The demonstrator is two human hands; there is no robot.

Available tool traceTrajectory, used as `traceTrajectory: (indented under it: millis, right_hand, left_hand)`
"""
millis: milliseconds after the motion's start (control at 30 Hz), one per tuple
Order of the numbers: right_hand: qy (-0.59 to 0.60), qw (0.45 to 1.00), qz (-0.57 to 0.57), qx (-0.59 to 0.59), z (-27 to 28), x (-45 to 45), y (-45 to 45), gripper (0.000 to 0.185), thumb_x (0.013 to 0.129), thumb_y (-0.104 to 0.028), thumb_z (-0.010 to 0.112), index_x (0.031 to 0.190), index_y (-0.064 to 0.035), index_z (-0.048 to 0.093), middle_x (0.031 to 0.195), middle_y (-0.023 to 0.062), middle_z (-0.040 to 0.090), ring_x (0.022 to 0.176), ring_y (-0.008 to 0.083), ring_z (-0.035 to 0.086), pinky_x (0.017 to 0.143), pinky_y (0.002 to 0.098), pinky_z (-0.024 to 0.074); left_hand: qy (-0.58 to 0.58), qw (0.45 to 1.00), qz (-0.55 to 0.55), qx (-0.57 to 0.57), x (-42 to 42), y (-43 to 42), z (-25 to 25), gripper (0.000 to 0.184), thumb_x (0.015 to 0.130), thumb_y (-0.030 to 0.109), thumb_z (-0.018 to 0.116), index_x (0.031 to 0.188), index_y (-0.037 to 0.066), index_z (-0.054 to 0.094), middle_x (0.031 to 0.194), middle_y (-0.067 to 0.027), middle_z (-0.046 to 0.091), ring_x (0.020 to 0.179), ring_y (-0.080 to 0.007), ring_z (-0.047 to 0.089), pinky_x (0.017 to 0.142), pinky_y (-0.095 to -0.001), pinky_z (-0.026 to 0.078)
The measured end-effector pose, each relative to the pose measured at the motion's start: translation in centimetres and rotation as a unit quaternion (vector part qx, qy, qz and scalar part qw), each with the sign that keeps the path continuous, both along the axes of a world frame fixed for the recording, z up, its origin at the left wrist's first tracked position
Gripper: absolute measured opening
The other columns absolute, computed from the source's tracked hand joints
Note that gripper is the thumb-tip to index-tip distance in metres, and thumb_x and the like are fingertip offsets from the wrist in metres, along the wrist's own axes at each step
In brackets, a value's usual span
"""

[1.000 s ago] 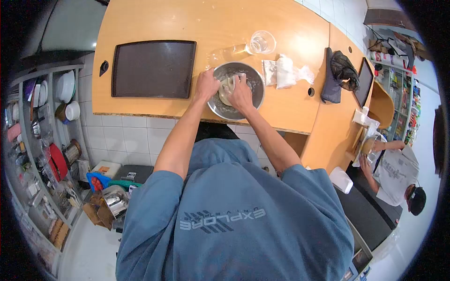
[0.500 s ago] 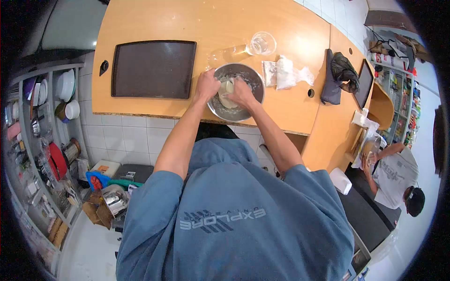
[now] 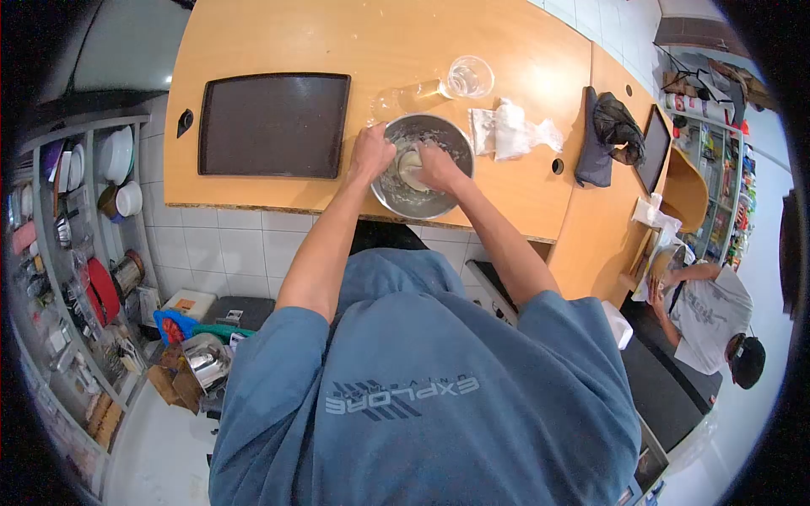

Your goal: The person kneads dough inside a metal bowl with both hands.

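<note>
A metal mixing bowl [image 3: 462, 143] stands near the table's front edge, its inside wall smeared with pale residue. My left hand [image 3: 372, 153] is closed over the bowl's left rim. Inside the bowl, my right hand [image 3: 436, 167] is closed against a lump of pale dough [image 3: 411, 171], with its fingers curled and partly hidden. Just behind the bowl lies a clear plastic bottle [image 3: 418, 96] with yellowish liquid in it. Beside that is a clear plastic cup [image 3: 471, 78]. White plastic bags [image 3: 511, 132] rest to the right of the bowl.
A dark baking tray [image 3: 274, 126] lies left of the bowl on the wooden table [image 3: 371, 38]. Dark cloth items [image 3: 609, 135] and another tray [image 3: 653, 152] are to the right. A co-worker [image 3: 713, 312] handles something at the far right. Shelves of kitchenware [image 3: 93, 253] line the left.
My right hand has curled down onto the dough, which shows as a smaller, rounder lump than before. My left hand stays on the bowl's rim.
</note>
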State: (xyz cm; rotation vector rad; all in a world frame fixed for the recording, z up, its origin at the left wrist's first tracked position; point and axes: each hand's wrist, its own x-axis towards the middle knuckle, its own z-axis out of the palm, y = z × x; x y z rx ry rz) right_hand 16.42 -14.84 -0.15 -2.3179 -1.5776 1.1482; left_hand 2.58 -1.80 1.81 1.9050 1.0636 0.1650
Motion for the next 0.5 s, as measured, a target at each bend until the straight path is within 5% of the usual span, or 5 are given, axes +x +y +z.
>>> traceTrajectory:
  millis: [233, 500]
  right_hand:
    - [-0.095, 0.982, 0.007, 0.162, -0.8, -1.7, -1.4, 0.053, 0.081, -0.021, 0.071, 0.121, 0.0070, 0.052, 0.118, 0.0339, 0.056, 0.104, 0.0472, 0.064, 0.090, 0.0527, 0.0547]
    - [-0.089, 0.983, -0.148, 0.068, 0.8, -3.8, 0.3, 0.049, 0.083, -0.018, 0.068, 0.124, 0.0028, 0.050, 0.119, 0.0279, 0.055, 0.111, 0.0464, 0.060, 0.092, 0.0526, 0.0536]
  left_hand:
    - [-0.028, 1.000, 0.007, -0.004, 0.0, -0.1, -1.3, 0.028, 0.074, 0.004, 0.056, 0.097, -0.005, 0.069, 0.089, -0.0337, 0.067, 0.088, -0.0487, 0.067, 0.082, -0.0518, 0.054]
    - [-0.028, 0.999, -0.012, 0.015, -0.1, 0.2, -1.3, 0.029, 0.074, 0.004, 0.057, 0.098, -0.006, 0.069, 0.090, -0.0336, 0.068, 0.089, -0.0485, 0.068, 0.082, -0.0516, 0.054]
